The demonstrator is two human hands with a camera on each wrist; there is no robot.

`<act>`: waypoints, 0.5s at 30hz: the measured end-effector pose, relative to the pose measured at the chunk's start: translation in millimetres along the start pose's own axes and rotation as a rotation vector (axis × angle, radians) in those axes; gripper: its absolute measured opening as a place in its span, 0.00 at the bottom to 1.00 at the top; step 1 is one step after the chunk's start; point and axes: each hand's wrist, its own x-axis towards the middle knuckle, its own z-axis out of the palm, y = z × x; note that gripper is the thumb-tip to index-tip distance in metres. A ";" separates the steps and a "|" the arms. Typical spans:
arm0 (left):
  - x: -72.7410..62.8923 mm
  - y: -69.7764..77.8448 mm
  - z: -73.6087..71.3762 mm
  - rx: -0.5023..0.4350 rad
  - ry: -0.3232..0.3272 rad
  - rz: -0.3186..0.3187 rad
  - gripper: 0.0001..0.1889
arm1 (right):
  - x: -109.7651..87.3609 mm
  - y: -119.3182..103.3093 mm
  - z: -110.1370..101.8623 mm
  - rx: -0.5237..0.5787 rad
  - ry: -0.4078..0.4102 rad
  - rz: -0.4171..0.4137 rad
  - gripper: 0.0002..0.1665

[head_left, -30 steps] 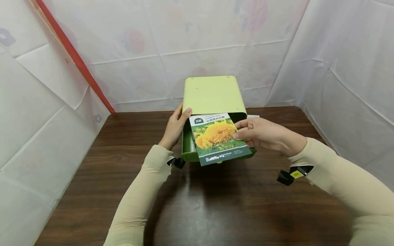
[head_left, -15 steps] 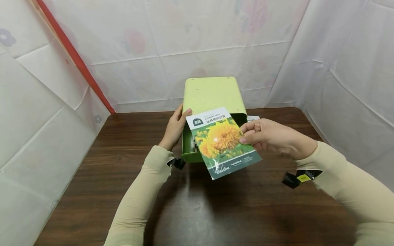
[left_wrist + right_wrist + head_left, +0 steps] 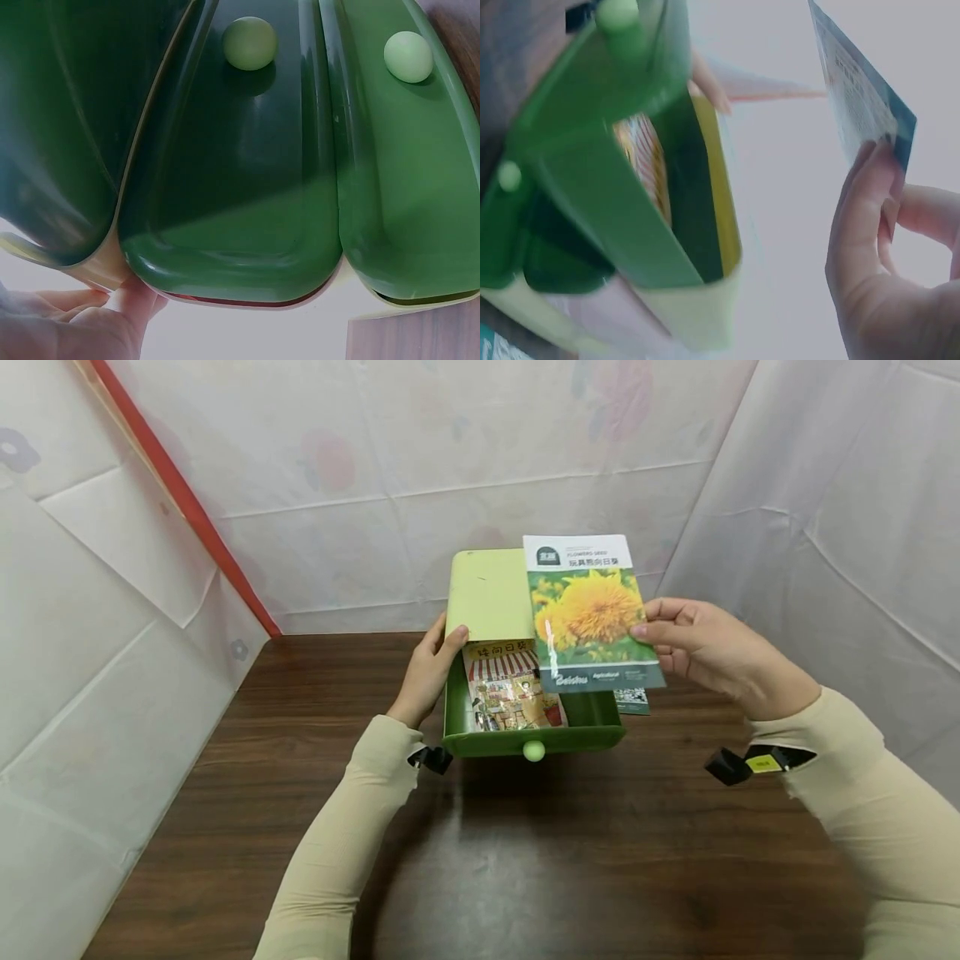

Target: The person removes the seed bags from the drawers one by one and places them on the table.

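Sunflower seed packet (image 3: 592, 618) is right of centre in the upper half of the head frame, face up to camera, held in the air by the right grip (image 3: 708, 643): narrow pinch, thumb on the front at its right edge, other fingers partly hidden behind it. The packet blocks the right part of the pale green cabinet (image 3: 487, 597) top and overlaps the back right of the open green drawer (image 3: 585, 739). Large title reads, small print doesn't. Right wrist view has the packet's back at a steep slant, upper right, text too soft to read. Left grip (image 3: 429, 672) is on the cabinet's left side, thumb at the top front corner; fingers partly out of sight, so can't tell whether it clasps or just leans. Drawer holds an illustrated packet (image 3: 506, 693) with a striped awning, glare on it, upper end running up to the cabinet's front edge. Pale round knob (image 3: 534, 751) on the drawer front. Left wrist view: two closed drawers (image 3: 232, 165) below the open one, their tops cut off by the frame. Another printed packet (image 3: 633, 700) pokes out right of the cabinet, mostly covered. Brown wood-grain surface (image 3: 637, 860) underneath; both sleeves (image 3: 330, 843) run off the frame.
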 end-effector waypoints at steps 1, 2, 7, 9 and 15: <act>0.1 -0.1 0.0 0.000 -0.001 0.000 0.42 | 0.0 -1.0 -4.2 0.007 0.031 -0.004 0.03; 0.1 -0.1 0.0 0.000 -0.001 -0.001 0.43 | -0.2 -1.9 -8.3 0.008 0.067 -0.008 0.03; 0.1 -0.9 -0.1 0.002 -0.002 -0.010 0.43 | 1.6 -1.8 -29.1 0.052 0.210 -0.044 0.03; 0.1 -1.2 0.2 -0.001 -0.002 -0.010 0.43 | 3.5 0.0 -37.4 0.080 0.260 -0.066 0.03; -0.6 -1.5 0.4 -0.010 -0.003 -0.004 0.42 | 11.0 8.4 -64.1 0.210 0.379 -0.094 0.05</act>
